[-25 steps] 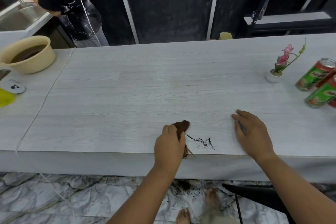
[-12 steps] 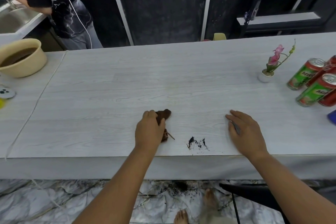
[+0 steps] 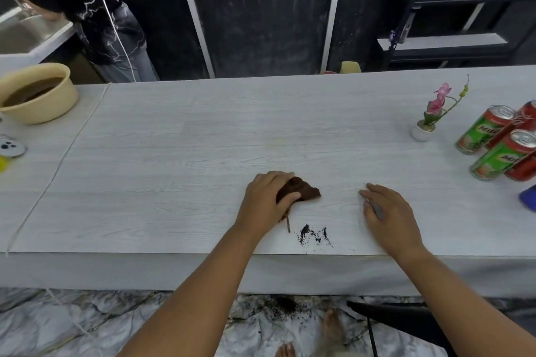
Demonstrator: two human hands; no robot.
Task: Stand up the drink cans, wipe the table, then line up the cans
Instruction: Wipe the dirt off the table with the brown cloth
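My left hand [image 3: 265, 200] presses a dark brown cloth [image 3: 303, 190] onto the pale wooden table [image 3: 174, 168], near its front edge. A small patch of dark crumbs [image 3: 314, 236] lies just in front of the cloth, at the table's lip. My right hand [image 3: 388, 214] rests flat on the table to the right of the crumbs, fingers together, holding nothing. At the far right stand several upright drink cans: two green ones [image 3: 484, 129] [image 3: 506, 155] and red ones [image 3: 525, 166] behind and beside them, partly cut off by the frame.
A small white pot with a pink flower [image 3: 425, 124] stands left of the cans. A beige bowl of brown liquid [image 3: 36, 93] sits at the far left, with a white cord [image 3: 58, 165] trailing across the table. Another person [image 3: 95, 9] stands behind. Dirt lies on the floor [image 3: 278, 309].
My left hand slid the cloth left, away from the crumbs, then back right and a little further onto the table. The right hand has stayed flat in place.
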